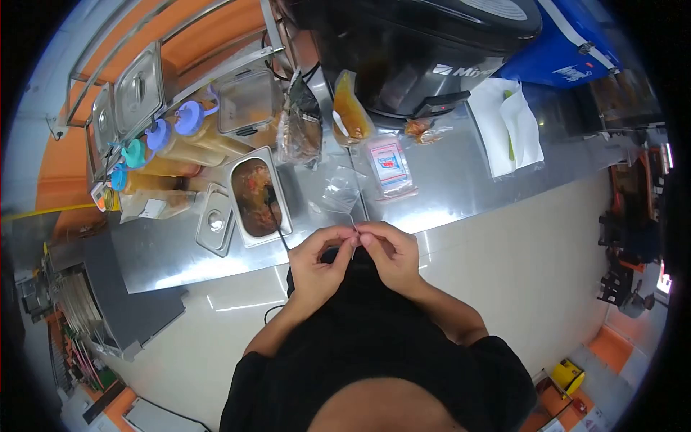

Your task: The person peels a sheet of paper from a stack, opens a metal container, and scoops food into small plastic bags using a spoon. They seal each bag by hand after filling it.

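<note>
My left hand [320,263] and my right hand [391,252] meet in front of the counter's near edge. Both are closed in a pinch, thumbs and forefingertips nearly touching. Between them shows a thin, whitish edge of clear plastic [353,225]; its full shape is hard to make out. Just beyond the fingers, a small clear plastic bag [341,189] lies on the steel counter. To the left stands a steel pan [286,216] of reddish-brown food with a dark-handled utensil in it. A pack of plastic bags [389,167] lies beyond my right hand.
A pan lid [215,220] rests left of the pan. Squeeze bottles [209,137] with coloured caps and a clear lidded box [248,104] stand behind. A bag of yellow-orange liquid [350,111] leans by a large black cooker [410,57]. White paper [497,129] and a blue cooler [561,43] are right.
</note>
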The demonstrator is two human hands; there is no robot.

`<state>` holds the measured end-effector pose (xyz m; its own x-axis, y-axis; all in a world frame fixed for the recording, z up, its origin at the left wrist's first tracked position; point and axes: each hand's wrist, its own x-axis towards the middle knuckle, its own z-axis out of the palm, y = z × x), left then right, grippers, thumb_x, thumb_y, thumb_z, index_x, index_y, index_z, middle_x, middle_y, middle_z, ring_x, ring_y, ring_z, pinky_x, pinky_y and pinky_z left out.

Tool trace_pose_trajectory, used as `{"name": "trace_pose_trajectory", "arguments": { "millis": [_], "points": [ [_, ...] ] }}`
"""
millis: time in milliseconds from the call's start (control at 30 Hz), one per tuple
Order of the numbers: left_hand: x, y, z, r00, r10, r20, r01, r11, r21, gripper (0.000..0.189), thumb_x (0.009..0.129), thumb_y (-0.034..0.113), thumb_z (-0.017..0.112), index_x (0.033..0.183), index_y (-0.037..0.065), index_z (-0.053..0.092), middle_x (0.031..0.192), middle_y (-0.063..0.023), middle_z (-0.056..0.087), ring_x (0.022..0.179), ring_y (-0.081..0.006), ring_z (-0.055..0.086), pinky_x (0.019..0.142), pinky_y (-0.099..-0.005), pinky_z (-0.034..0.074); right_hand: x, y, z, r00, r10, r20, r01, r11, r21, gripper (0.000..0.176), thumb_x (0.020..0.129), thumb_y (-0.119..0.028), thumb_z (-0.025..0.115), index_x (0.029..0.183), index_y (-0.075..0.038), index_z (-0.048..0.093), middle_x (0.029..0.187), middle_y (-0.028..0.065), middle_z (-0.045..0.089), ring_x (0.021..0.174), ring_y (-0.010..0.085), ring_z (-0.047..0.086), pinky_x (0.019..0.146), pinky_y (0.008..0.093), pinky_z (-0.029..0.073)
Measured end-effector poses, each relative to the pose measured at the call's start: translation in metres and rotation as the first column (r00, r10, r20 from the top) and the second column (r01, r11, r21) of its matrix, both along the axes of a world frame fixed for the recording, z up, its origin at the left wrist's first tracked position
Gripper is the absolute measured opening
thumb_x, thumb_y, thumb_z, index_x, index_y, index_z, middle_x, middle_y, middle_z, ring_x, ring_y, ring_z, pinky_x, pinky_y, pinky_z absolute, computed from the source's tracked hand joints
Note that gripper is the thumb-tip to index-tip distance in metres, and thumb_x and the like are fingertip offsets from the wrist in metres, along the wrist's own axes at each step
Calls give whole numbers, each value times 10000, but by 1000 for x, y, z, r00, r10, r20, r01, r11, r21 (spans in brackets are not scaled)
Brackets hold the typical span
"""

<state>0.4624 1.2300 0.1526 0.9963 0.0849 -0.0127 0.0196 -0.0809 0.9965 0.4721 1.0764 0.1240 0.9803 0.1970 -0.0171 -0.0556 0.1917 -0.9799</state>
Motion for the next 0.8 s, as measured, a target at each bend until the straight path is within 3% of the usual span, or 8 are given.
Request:
{"name": "trace_pose_trajectory", "arguments": {
  "millis": [233,367,433,467,567,600,667,800],
  "points": [
    [-10,74,3,982,6,187,-2,1000,-18,182,813,-53,752,844,-16,576,887,-122,712,814,-151,690,755,-257,556,-2,71,30,995,86,-44,-83,994,68,187,895,31,668,1081,49,669,1125,160,637,1067,209,631,906,325,554],
    [-21,128,18,998,-23,55,22,1000,5,274,798,-79,752,805,25,498,868,-134,697,851,-158,676,785,-299,547,-5,108,27,989,148,19,-147,988,-51,147,896,-26,692,1029,37,690,1119,121,645,938,158,651,796,276,549],
    [-26,155,18,987,-121,-101,99,974,-202,261,813,-110,719,811,26,496,858,-131,697,828,-157,675,765,-289,546,-11,126,17,967,235,-100,-212,957,200,166,907,-44,683,1059,24,683,1072,102,645,890,150,644,762,274,535],
    [-31,166,14,982,-152,-113,119,958,-261,234,829,-137,680,843,22,509,887,-130,684,848,-150,668,774,-279,539,-16,135,17,967,229,-108,-206,960,191,166,907,-44,683,1059,24,683,1072,102,645,890,150,644,762,274,535],
    [-42,183,-3,988,-143,-56,130,972,-198,198,845,-133,657,883,10,526,937,-143,661,886,-166,652,790,-285,529,-34,160,20,969,167,-183,-140,979,150,203,894,-46,697,1086,15,672,1043,101,641,859,146,638,751,271,541],
    [-45,188,-6,988,-146,-60,131,971,-202,198,845,-133,657,883,10,526,937,-143,661,886,-166,652,790,-285,529,-38,167,30,982,146,-119,-148,989,-7,229,897,-17,685,1120,24,652,1058,113,633,904,157,630,793,282,538],
    [-48,193,-11,955,-213,206,226,973,-39,188,846,-138,642,920,-2,536,965,-155,637,914,-187,633,804,-300,520,-44,176,40,994,107,-9,-106,969,-221,251,890,22,679,1137,46,648,1077,136,625,919,160,635,802,277,553],
    [-47,195,-8,949,-135,284,165,982,-87,206,775,-130,700,896,-19,575,943,-138,663,867,-225,664,758,-309,538,-49,185,49,1000,1,0,-1,967,-253,206,877,14,695,1082,44,696,1023,135,647,850,139,653,750,245,554]
  ]
}}
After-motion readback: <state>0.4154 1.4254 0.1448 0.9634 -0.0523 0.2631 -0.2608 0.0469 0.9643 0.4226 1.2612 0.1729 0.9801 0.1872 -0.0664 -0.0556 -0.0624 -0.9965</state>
